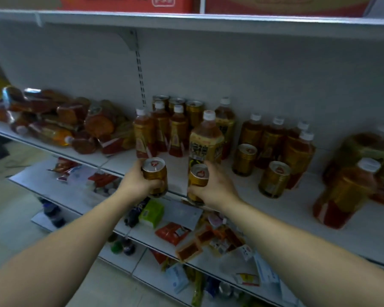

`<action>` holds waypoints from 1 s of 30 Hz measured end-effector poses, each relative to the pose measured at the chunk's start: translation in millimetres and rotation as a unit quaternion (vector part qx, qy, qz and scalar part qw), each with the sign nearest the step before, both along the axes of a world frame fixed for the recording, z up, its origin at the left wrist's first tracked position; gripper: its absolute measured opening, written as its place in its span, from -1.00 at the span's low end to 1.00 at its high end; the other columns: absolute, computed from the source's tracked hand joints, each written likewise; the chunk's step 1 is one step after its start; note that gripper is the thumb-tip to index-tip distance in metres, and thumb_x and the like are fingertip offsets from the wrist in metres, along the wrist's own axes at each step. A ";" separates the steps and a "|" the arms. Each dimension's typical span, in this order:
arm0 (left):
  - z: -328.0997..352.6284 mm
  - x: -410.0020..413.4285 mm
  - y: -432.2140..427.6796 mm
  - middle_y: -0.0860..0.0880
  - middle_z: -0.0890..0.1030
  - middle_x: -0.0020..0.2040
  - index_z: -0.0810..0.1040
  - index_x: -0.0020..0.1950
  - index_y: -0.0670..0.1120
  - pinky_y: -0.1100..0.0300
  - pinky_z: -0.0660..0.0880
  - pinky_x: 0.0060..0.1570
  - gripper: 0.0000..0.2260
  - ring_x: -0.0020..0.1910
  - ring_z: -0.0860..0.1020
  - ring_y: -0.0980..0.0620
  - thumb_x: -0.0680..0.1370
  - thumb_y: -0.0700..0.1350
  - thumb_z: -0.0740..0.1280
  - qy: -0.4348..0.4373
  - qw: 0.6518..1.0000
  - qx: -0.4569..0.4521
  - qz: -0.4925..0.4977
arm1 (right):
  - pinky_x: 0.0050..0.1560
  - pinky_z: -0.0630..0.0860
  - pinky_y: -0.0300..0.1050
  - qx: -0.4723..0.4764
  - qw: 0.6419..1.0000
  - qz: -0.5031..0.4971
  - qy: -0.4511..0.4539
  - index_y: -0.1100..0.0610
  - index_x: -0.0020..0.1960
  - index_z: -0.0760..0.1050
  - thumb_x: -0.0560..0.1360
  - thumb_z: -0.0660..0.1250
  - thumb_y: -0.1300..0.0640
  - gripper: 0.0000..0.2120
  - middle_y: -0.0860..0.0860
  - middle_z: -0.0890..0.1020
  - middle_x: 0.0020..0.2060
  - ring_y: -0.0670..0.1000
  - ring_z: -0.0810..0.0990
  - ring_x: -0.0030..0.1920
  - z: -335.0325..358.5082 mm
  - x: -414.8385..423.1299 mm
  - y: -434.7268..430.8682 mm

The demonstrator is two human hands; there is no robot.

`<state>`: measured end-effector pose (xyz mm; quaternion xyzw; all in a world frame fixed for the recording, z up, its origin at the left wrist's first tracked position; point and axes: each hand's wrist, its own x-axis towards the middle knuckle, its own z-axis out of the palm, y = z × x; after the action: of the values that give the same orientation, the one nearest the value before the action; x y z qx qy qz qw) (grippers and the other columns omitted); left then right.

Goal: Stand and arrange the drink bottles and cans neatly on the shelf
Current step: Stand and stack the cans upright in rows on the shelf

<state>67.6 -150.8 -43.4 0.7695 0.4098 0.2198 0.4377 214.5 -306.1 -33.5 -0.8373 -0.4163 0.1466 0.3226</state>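
My left hand (135, 181) grips a gold can (156, 173) upright, just in front of the white shelf (242, 191). My right hand (217, 185) holds a second gold can (197, 180) beside it, close to a yellow-labelled tea bottle (206, 138). Behind them stand several amber tea bottles (162, 127) and gold cans (194, 113) at the back wall. To the right stand two more gold cans (244, 159) (274, 179) before another group of tea bottles (275, 138). A heap of bottles lying on their sides (60, 120) fills the shelf's left end.
Larger tea bottles (346, 191) stand at the far right of the shelf. An upper shelf (186, 22) carries red cartons. Lower shelves hold scattered snack packets (173, 232), a green box (152, 212) and dark bottles (53, 213). Pale floor lies at the left.
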 end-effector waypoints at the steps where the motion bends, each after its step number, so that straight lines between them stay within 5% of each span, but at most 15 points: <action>1: -0.6 -5.4 13.8 0.00 0.51 0.08 0.31 0.35 -0.07 0.10 0.44 -0.02 -0.35 0.10 0.54 -0.08 0.34 -0.17 0.53 -0.004 1.000 -0.003 -0.003 | 0.37 0.26 -0.10 0.000 1.000 -0.002 0.003 0.00 0.56 0.06 0.43 0.46 -0.12 -0.14 -0.02 0.18 0.52 0.06 0.23 0.47 0.8 -6.7 13.5; 10: -4.1 -19.7 106.8 0.02 0.48 0.08 0.34 0.31 -0.10 0.21 0.38 -0.03 -0.38 0.07 0.50 0.02 0.33 -0.27 0.53 -0.008 0.995 0.014 -0.102 | 0.32 0.31 -0.09 -0.019 0.997 -0.076 0.006 0.09 0.54 0.09 0.44 0.45 -0.06 -0.17 0.08 0.19 0.46 0.11 0.29 0.42 -9.1 -35.9 112.3; 15: -11.8 -9.0 126.4 0.13 0.48 -0.02 0.33 0.21 -0.03 0.53 0.32 -0.27 -0.45 -0.03 0.46 0.14 0.36 -0.31 0.51 -0.037 0.992 0.004 -0.122 | 0.32 0.27 -0.15 -0.023 0.996 -0.088 -0.005 0.10 0.58 -0.03 0.48 0.43 -0.04 -0.13 0.08 0.14 0.49 0.11 0.24 0.45 -14.2 -30.4 137.3; 24: 4.0 8.2 149.7 0.01 0.42 0.23 0.18 0.46 -0.10 0.15 0.43 0.12 -0.24 0.22 0.45 0.02 0.38 -0.09 0.52 0.004 0.990 -0.016 -0.137 | 0.33 0.29 -0.05 -0.027 0.997 -0.073 -0.017 0.11 0.51 0.13 0.39 0.46 -0.19 -0.14 0.09 0.24 0.40 0.13 0.28 0.40 -5.0 -5.3 171.1; 27: 32.5 19.2 156.6 0.08 0.56 0.03 0.45 0.13 0.00 0.20 0.50 0.02 -0.68 0.03 0.56 0.08 0.45 -0.12 0.46 -0.047 0.987 -0.002 -0.152 | 0.40 0.27 -0.01 0.045 0.995 -0.083 -0.041 0.09 0.54 0.08 0.44 0.42 -0.15 -0.16 0.08 0.18 0.46 0.12 0.22 0.46 9.6 1.6 180.2; 30: 48.4 37.1 171.7 -0.02 0.65 -0.04 0.51 0.08 -0.06 0.03 0.59 0.00 -0.68 0.00 0.63 -0.03 0.39 -0.11 0.51 -0.094 0.984 0.023 -0.146 | 0.49 0.14 0.00 0.081 0.988 -0.127 -0.027 0.12 0.58 -0.07 0.49 0.40 -0.06 -0.11 0.11 0.04 0.54 0.14 0.08 0.52 27.2 10.5 190.8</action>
<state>104.7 20.9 5.0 0.8066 0.2447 0.2344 0.4844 225.0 -115.3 -6.3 -0.8583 -0.3253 0.0473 0.3941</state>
